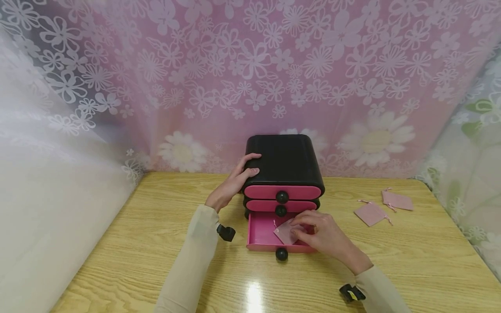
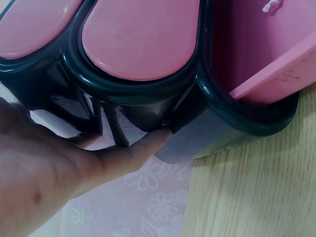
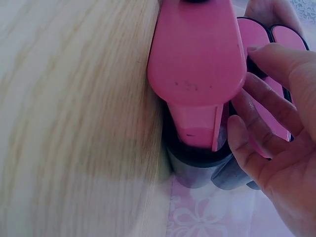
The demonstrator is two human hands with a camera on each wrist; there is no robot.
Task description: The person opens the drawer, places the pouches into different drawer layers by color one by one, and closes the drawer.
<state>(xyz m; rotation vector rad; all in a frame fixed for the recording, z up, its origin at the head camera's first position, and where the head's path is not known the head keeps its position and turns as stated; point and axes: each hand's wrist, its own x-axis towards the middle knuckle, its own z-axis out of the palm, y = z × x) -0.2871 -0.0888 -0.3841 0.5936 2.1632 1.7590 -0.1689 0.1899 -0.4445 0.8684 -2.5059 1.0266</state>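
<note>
A small black drawer cabinet [image 1: 283, 158] with pink drawer fronts stands on the table. My left hand [image 1: 231, 182] grips its left side, two digits over the top edge; in the left wrist view a finger lies against the dark side. The bottom drawer [image 1: 260, 228] is pulled out. Inside it lies a pale pink drawstring pouch [image 1: 283, 232]. My right hand [image 1: 322, 232] is over the drawer's right side, thumb and forefinger at the pouch with a gap between them. The right wrist view shows loosely bent fingers [image 3: 264, 106]; the drawer front hides the pouch there.
Two more pink drawstring pouches, one nearer [image 1: 371, 214] and one farther back [image 1: 398, 201], lie on the wooden table [image 1: 156, 243] to the right. The two upper drawers are closed, with round black knobs [image 1: 282, 197]. A floral curtain [image 1: 219, 87] hangs behind the table.
</note>
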